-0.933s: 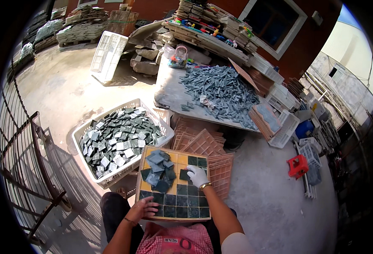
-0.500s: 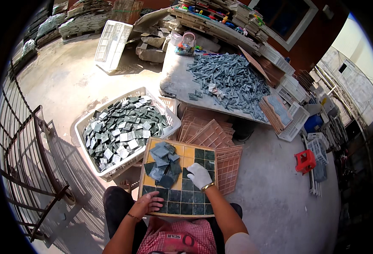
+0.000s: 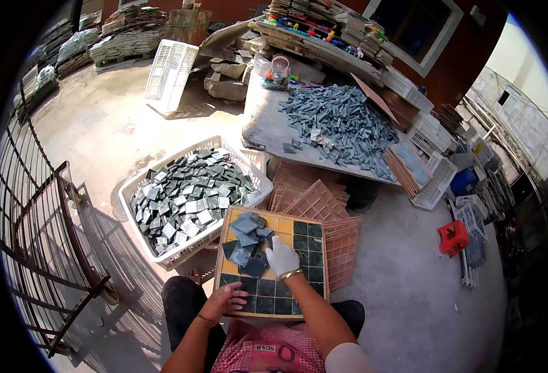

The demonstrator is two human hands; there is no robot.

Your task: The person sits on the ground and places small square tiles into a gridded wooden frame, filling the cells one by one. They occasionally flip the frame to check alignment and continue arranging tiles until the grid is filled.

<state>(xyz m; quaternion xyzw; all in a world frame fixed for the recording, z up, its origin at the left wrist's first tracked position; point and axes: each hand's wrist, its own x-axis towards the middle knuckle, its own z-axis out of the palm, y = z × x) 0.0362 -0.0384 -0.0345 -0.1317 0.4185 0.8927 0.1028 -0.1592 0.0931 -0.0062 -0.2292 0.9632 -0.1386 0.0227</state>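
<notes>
On my lap rests a wood-framed grid board (image 3: 285, 225) with a yellow base. Dark green square tiles (image 3: 265, 304) fill its cells along the near rows and right side; some yellow cells are bare. A loose heap of grey-green tiles (image 3: 243, 231) lies on its left half. My right hand (image 3: 282, 257), in a whitish glove, reaches to the heap's right edge with thumb and forefinger apart; its fingertips are partly hard to make out. My bare left hand (image 3: 225, 302) is at the board's near left corner, fingers stretched over the laid tiles, holding nothing.
A white plastic crate (image 3: 142, 233) full of square tiles stands beyond the board to the left. Reddish grid trays (image 3: 339, 248) are stacked behind it. A table (image 3: 264, 118) bears a mound of narrow stone strips (image 3: 342, 127). A metal rack (image 3: 69, 248) is at left, a red stool (image 3: 453, 238) at right.
My right hand has moved left from the laid tiles on the board's right side to the loose heap. My left hand stays at the near left corner. The view has shifted slightly.
</notes>
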